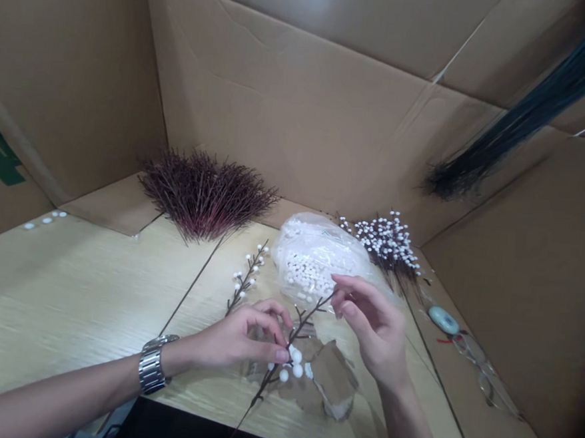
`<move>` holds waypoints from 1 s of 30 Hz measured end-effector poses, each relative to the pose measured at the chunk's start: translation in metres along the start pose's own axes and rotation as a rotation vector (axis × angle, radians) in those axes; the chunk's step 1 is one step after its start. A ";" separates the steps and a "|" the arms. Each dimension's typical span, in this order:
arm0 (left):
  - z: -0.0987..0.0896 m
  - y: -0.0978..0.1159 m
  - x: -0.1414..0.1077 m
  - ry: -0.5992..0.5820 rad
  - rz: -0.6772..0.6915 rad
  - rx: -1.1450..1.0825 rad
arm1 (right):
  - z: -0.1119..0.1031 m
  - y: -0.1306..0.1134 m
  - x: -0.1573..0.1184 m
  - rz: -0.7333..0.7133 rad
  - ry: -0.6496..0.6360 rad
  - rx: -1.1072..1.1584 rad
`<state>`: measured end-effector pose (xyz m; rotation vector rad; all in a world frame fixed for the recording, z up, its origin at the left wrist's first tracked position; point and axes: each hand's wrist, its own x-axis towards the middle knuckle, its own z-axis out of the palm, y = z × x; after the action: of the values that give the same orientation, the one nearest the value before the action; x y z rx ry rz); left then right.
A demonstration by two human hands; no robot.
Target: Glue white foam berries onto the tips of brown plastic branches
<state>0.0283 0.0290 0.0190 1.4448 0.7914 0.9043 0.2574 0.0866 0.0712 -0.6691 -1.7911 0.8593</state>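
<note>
My left hand (251, 336), with a metal watch on its wrist, pinches a dark brown twig (301, 325) near its middle. White berries (292, 366) sit on the twig just beside my left thumb; its upper side shoots are bare. My right hand (370, 318) is at the twig's upper end, fingertips bent together there; whether they hold a berry is too small to tell. Behind my hands lies a clear plastic bag (309, 263) full of white berries. A twig with white berries (248, 276) lies on the table beyond my left hand.
A bundle of bare brown twigs (206, 196) stands at the back left, a pile of berried twigs (391, 242) at the back right. Glasses (484, 376) and a pale green oval object (443, 319) lie right. Cardboard walls (291, 99) surround the table (118, 280). Dark strands (524, 122) hang upper right.
</note>
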 end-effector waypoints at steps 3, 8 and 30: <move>0.002 0.002 0.000 -0.050 -0.021 -0.019 | -0.004 -0.014 0.008 -0.030 -0.140 -0.071; 0.002 0.005 -0.001 -0.077 -0.011 -0.011 | 0.000 -0.022 0.009 -0.097 -0.126 -0.074; 0.011 0.002 -0.009 0.140 0.125 0.198 | 0.020 -0.010 0.010 0.006 0.006 -0.024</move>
<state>0.0335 0.0156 0.0203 1.6319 0.9230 1.0544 0.2349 0.0828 0.0797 -0.6919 -1.7980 0.8399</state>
